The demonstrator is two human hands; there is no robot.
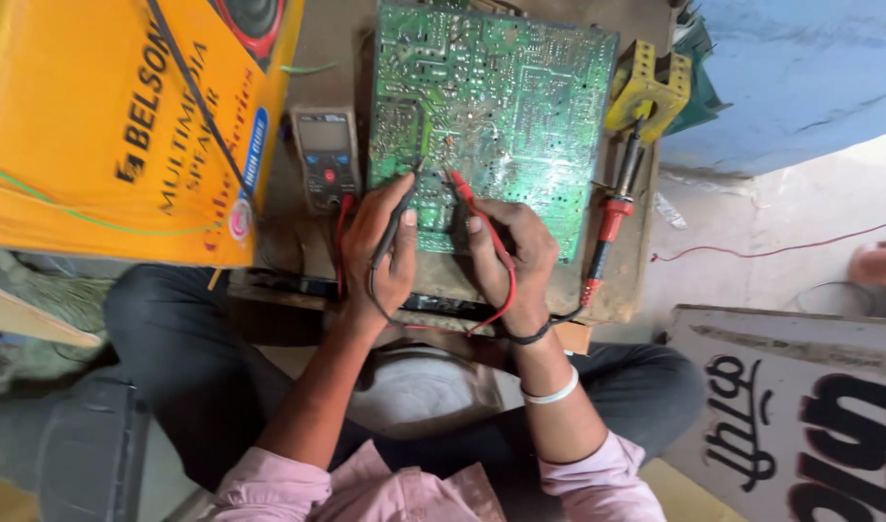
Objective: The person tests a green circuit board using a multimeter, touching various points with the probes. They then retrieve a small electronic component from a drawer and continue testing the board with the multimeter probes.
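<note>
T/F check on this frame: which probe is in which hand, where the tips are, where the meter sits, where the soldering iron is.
1. Left hand holds the black probe. True.
2. Right hand holds the black probe. False: it holds the red probe.
3. Both tips rest on the green board. True.
4. The meter lies on the board. False: it is beside it, on the left.
5. The soldering iron lies right of the board. True.

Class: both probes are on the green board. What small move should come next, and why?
Probably hold both tips steady and glance at the meter: the left hand has the black probe and the right hand the red probe down on the board.
</note>
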